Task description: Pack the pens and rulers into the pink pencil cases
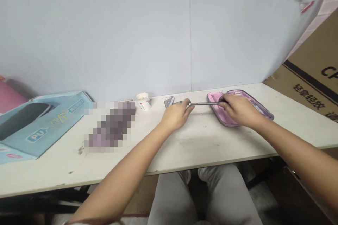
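A thin dark grey rod [203, 103] is stretched level between my two hands, above the table. At its left end, my left hand [175, 113] is closed with the fingertips pinched on it. My right hand [236, 107] pinches the other end, above the pink pencil case [219, 116]. That case lies open with a dark edge, and small items show in its right half; my right hand hides part of it. Just beyond my left hand lies a small flat grey piece [169, 101], partly covered, its kind unclear.
A white paper cup [144, 102] stands near the wall. Left of it is a pixelated, purplish object [112, 126]. A light blue box [60, 121] holding something dark occupies the table's left end. A large brown carton [314, 74] rises beyond the right end of the white table [179, 153].
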Available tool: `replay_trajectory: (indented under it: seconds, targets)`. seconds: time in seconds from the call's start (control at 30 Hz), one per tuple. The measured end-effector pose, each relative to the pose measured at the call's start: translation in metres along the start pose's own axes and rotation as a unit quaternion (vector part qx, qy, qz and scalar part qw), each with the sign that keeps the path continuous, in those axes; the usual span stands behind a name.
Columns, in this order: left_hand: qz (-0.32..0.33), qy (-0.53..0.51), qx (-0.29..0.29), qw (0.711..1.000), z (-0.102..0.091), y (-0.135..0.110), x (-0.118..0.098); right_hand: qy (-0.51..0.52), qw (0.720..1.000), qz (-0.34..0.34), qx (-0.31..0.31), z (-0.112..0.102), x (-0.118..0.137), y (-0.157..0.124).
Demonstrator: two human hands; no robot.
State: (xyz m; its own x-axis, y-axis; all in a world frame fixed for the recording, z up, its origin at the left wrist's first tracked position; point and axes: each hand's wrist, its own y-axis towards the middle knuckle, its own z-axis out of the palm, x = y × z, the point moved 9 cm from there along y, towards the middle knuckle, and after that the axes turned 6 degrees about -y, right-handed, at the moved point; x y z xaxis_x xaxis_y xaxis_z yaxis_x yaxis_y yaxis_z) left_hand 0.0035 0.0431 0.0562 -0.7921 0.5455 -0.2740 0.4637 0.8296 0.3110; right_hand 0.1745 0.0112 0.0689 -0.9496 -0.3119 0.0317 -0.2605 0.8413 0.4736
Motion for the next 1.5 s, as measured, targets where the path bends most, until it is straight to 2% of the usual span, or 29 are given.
replay_trajectory:
  seconds: [0.07,0.17,0.27,0.37,0.5,0.57,0.63,0.83,0.93,1.03,1.2,1.3,1.5]
  targets:
    - [-0.048,-0.108,-0.019,0.993,-0.003,-0.004,0.011,0.030,0.999,0.036,-0.022,-0.007,-0.007,-0.007]
    - [-0.086,-0.234,-0.003,0.968,0.009,-0.011,0.014,0.081,0.994,0.067,-0.042,-0.005,-0.011,-0.020]
    - [-0.088,-0.326,0.048,0.940,0.031,-0.015,0.003,0.098,0.992,0.060,-0.057,0.006,-0.005,-0.030]
    - [-0.090,-0.418,0.084,0.900,0.049,-0.016,-0.012,0.104,0.991,0.035,-0.070,0.016,0.005,-0.034]
    - [-0.094,-0.542,0.068,0.832,0.052,-0.012,-0.022,0.097,0.991,0.007,-0.089,0.022,0.014,-0.036]
    - [-0.083,-0.572,0.059,0.814,0.049,-0.011,-0.025,0.086,0.992,0.002,-0.093,0.025,0.015,-0.036]
    - [-0.078,-0.568,0.053,0.818,0.048,-0.010,-0.025,0.079,0.993,0.000,-0.091,0.028,0.016,-0.037]
    - [-0.070,-0.476,0.033,0.876,0.043,-0.011,-0.016,0.086,0.992,-0.019,-0.094,0.031,0.018,-0.040]
    - [-0.065,-0.439,0.027,0.896,0.041,-0.012,-0.014,0.088,0.991,-0.024,-0.100,0.031,0.018,-0.040]
    - [-0.052,-0.423,0.017,0.904,0.037,-0.014,-0.013,0.081,0.990,-0.023,-0.114,0.028,0.013,-0.041]
    - [-0.015,-0.407,0.007,0.913,0.034,-0.016,-0.006,0.066,0.985,0.008,-0.156,0.016,-0.009,-0.047]
    - [-0.004,-0.383,0.011,0.924,0.034,-0.016,-0.003,0.055,0.986,0.019,-0.155,0.013,-0.020,-0.051]
    - [0.056,-0.298,0.050,0.952,0.036,-0.014,-0.025,0.030,0.991,0.014,-0.127,0.011,-0.025,-0.053]
